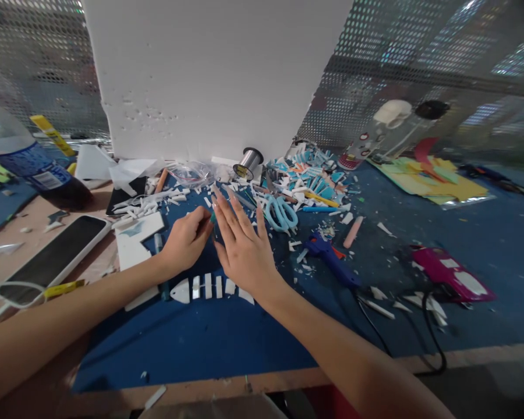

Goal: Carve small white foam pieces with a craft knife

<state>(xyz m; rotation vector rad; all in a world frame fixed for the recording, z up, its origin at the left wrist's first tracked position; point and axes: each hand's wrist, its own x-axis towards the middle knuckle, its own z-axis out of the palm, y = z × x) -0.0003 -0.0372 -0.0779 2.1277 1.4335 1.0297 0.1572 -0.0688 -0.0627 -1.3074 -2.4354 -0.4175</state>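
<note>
My left hand (184,240) is closed in a pinch, and a small teal piece (213,217) shows at its fingertips; most of it is hidden. Beside it my right hand (247,247) is stretched out flat, fingers pointing away from me, holding nothing that I can see. Just below the hands, white foam pieces lie in a row like a fish skeleton: a pointed head with a hole (181,291), several narrow strips (208,286) and a tail piece (246,297) partly under my right wrist. Light blue scissors (281,213) lie beyond my right fingers.
A blue glue gun (332,259) with a black cord lies to the right, near a magenta packet (452,273). Foam scraps (310,174) heap up before a white board (218,75). A wire spool (248,163), phone (55,256) and cola bottle (30,163) stand or lie about.
</note>
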